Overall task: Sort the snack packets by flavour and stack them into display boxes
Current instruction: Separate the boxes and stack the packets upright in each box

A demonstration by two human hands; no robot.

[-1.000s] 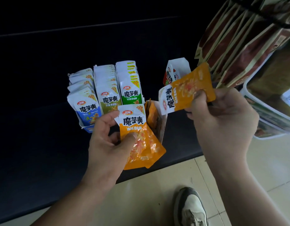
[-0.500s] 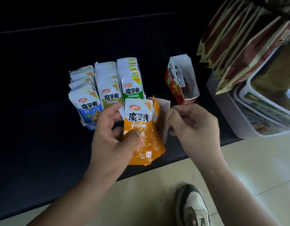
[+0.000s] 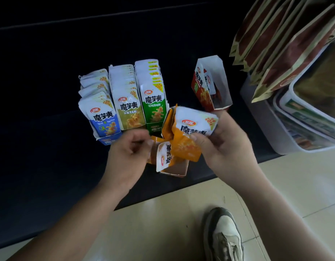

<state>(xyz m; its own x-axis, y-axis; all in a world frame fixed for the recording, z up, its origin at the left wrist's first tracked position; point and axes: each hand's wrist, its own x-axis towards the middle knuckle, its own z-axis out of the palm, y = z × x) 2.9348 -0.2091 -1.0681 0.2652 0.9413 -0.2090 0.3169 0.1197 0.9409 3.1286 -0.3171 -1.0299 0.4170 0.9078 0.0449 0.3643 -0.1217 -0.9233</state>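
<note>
Just one view here — a wide-angle head cam looking forward and down from above the tabletop's point(image 3: 50, 129) near edge. It's close over the left hand point(image 3: 125, 153) and right hand point(image 3: 225, 147) mid-frame, with floor point(image 3: 162, 223) and a shoe point(image 3: 223, 236) along the bottom — the far edge fades into dark.

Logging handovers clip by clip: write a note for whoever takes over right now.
Right hand grips a bunch of orange packets above the open display box.
Left hand curls at their edge; its grip is blurred.
Done: blue row, olive row and green row stand packed in their boxes.
Left: seat the orange ones; the red box is nearly empty.
</note>
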